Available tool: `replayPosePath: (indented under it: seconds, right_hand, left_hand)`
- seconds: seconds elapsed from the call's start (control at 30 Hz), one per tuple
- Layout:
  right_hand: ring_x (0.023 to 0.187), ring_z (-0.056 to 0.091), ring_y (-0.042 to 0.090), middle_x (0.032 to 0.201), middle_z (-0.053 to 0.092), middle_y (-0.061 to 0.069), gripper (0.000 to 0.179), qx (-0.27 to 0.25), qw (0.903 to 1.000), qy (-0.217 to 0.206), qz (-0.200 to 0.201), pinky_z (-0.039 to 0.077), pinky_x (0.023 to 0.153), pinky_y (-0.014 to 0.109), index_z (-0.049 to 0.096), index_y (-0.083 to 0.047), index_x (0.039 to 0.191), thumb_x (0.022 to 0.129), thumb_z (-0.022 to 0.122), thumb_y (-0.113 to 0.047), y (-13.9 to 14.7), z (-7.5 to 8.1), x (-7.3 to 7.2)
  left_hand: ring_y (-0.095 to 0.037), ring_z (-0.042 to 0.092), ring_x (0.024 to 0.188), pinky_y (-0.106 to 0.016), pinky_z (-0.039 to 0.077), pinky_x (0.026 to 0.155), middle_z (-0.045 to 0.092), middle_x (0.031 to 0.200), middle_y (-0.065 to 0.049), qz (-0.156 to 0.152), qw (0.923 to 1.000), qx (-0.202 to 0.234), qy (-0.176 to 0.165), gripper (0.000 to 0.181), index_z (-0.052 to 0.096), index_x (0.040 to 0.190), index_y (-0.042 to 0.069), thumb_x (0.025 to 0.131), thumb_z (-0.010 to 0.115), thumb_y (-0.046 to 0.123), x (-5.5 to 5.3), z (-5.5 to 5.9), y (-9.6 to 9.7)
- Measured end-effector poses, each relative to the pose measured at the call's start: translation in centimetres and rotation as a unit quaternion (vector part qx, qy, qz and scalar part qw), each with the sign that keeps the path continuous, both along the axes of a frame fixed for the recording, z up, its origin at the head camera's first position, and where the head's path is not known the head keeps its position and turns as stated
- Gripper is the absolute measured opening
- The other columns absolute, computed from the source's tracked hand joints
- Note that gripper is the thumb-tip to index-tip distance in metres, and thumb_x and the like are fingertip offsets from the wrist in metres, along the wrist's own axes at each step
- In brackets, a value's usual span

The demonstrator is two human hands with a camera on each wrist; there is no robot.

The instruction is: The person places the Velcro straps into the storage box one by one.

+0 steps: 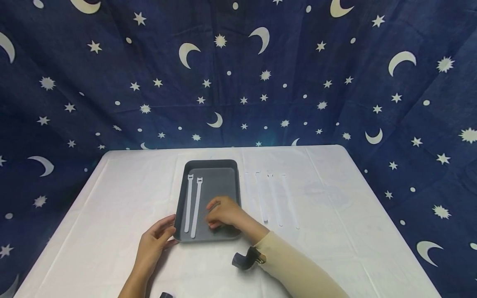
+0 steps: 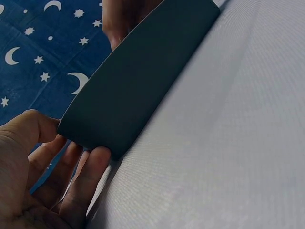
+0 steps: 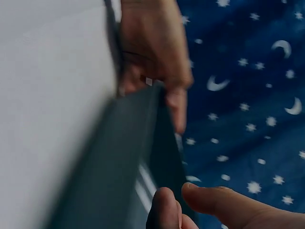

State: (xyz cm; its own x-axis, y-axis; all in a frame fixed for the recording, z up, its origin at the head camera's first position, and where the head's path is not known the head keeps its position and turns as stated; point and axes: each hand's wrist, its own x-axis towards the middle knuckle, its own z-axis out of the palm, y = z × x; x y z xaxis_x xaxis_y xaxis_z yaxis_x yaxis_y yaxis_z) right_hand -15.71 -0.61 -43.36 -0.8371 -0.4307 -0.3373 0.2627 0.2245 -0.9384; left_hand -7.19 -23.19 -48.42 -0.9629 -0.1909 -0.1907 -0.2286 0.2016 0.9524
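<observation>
A dark grey rectangular tray (image 1: 212,164) lies on the white table. My left hand (image 1: 155,240) grips its near left corner, thumb at the rim and fingers against the outer wall, as the left wrist view shows. Inside the tray are two white straps with slotted heads, a left one (image 1: 188,203) and a right one (image 1: 196,207), lying lengthwise side by side. My right hand (image 1: 225,213) is over the tray's near right part, to the right of these straps. Its fingers are loosely bent, and a gap shows between thumb and finger (image 3: 164,205) in the right wrist view.
Several more white straps (image 1: 275,198) lie in a row on the table to the right of the tray, faint against the white cloth (image 1: 335,240). Behind the table hangs a dark blue curtain (image 1: 238,54) with moons and stars.
</observation>
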Motion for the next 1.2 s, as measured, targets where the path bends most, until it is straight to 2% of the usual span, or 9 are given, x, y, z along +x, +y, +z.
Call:
replayPosePath:
  seconds: [0.17, 0.33, 0.5, 0.7, 0.83, 1.1, 1.2]
  right_hand:
    - [0.060, 0.067, 0.013, 0.079, 0.072, 0.012, 0.037, 0.016, 0.9992, 0.037, -0.007, 0.066, 0.063, 0.032, 0.057, 0.011, 0.115, 0.080, 0.071, 0.005, 3.9, 2.1, -0.4]
    - [0.066, 0.069, 0.015, 0.086, 0.072, 0.014, 0.038, 0.049, 0.9952, 0.062, -0.058, 0.066, 0.066, 0.032, 0.057, 0.011, 0.117, 0.082, 0.071, 0.002, 9.1, 3.6, -0.5]
    - [0.073, 0.071, 0.018, 0.092, 0.072, 0.017, 0.038, 0.103, 0.9845, 0.089, -0.110, 0.066, 0.069, 0.033, 0.057, 0.010, 0.119, 0.086, 0.070, 0.000, 14.2, 4.4, -0.3]
    - [0.078, 0.071, 0.017, 0.098, 0.072, 0.018, 0.039, 0.146, 0.9735, 0.093, -0.149, 0.066, 0.071, 0.033, 0.057, 0.012, 0.121, 0.088, 0.071, -0.003, 19.0, 3.6, 0.6]
    - [0.080, 0.072, 0.018, 0.099, 0.072, 0.019, 0.040, 0.163, 0.9689, 0.084, -0.166, 0.065, 0.072, 0.033, 0.056, 0.013, 0.123, 0.089, 0.070, -0.003, 20.9, 2.8, 1.4]
    - [0.081, 0.072, 0.022, 0.103, 0.070, 0.023, 0.039, 0.205, 0.9584, 0.078, -0.182, 0.065, 0.071, 0.032, 0.060, 0.013, 0.119, 0.086, 0.072, -0.004, 22.4, 0.7, 2.3]
    - [0.079, 0.070, 0.019, 0.101, 0.071, 0.021, 0.036, 0.237, 0.9492, 0.089, -0.187, 0.065, 0.068, 0.030, 0.064, 0.011, 0.115, 0.085, 0.074, -0.006, 22.4, -0.1, 2.4]
  left_hand:
    - [0.002, 0.067, 0.096, -0.027, 0.063, 0.081, 0.058, 0.136, -0.019, -0.004, 0.9999, 0.011, 0.005, 0.046, 0.054, 0.137, 0.006, 0.095, 0.066, 0.021, 0.0, -0.1, -0.1]
    - [0.004, 0.066, 0.095, -0.027, 0.063, 0.081, 0.058, 0.137, -0.019, -0.004, 0.9999, 0.016, 0.002, 0.046, 0.054, 0.137, 0.007, 0.095, 0.067, 0.022, 0.0, -0.2, 0.1]
    - [0.002, 0.067, 0.097, -0.027, 0.063, 0.081, 0.058, 0.137, -0.019, -0.005, 0.9998, 0.018, 0.005, 0.046, 0.055, 0.137, 0.007, 0.095, 0.067, 0.021, -0.1, -0.1, 0.3]
    - [0.004, 0.066, 0.096, -0.026, 0.063, 0.081, 0.057, 0.137, -0.019, -0.004, 1.0000, 0.008, 0.001, 0.046, 0.054, 0.137, 0.007, 0.095, 0.066, 0.023, 0.0, 0.0, 0.1]
    - [0.003, 0.066, 0.095, -0.027, 0.063, 0.081, 0.057, 0.137, -0.019, -0.004, 0.9999, 0.012, -0.002, 0.045, 0.054, 0.137, 0.007, 0.096, 0.066, 0.021, 0.1, 0.1, 0.0]
    - [-0.001, 0.068, 0.097, -0.025, 0.063, 0.080, 0.057, 0.138, -0.020, 0.000, 1.0000, 0.007, 0.002, 0.044, 0.054, 0.137, 0.007, 0.096, 0.065, 0.021, 0.0, 0.2, 0.1]
    - [-0.002, 0.068, 0.099, -0.026, 0.063, 0.080, 0.057, 0.138, -0.019, 0.001, 1.0000, 0.007, 0.000, 0.044, 0.054, 0.137, 0.007, 0.097, 0.064, 0.020, 0.1, 0.2, 0.1]
